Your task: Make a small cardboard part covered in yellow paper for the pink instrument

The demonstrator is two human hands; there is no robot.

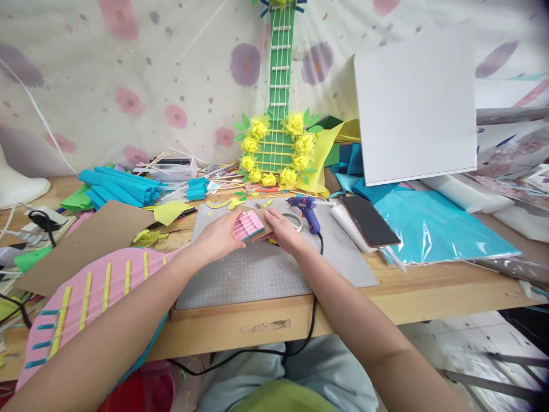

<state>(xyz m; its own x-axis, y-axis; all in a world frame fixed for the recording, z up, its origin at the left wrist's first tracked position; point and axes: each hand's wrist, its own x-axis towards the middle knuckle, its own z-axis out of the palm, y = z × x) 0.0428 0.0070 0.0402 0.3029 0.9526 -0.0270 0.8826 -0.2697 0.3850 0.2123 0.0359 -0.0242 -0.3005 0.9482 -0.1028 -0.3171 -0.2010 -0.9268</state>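
Observation:
A pink paper guitar point(96, 272) with yellow strips, blue pegs and thin white strings slants across the left of the desk, partly under my left forearm. My left hand point(223, 233) is closed round its neck, and the pink strung end point(247, 225) shows beyond my fingers. My right hand point(281, 228) grips a small brown cardboard piece point(262, 224) against that end; whether the two are joined I cannot tell. Both hands are above the grey cutting mat point(274, 280). Just past my right hand lie a roll of tape point(295, 220) and a purple glue gun point(307, 213).
A green guitar point(281, 86) with yellow paper flowers stands against the curtain. Rolled blue paper point(122, 186) and a cardboard sheet point(86, 246) lie left. To the right are a phone point(371, 220), a wrapped blue sheet point(441, 223) and a white board point(418, 109). The black cord point(313, 320) hangs over the desk edge.

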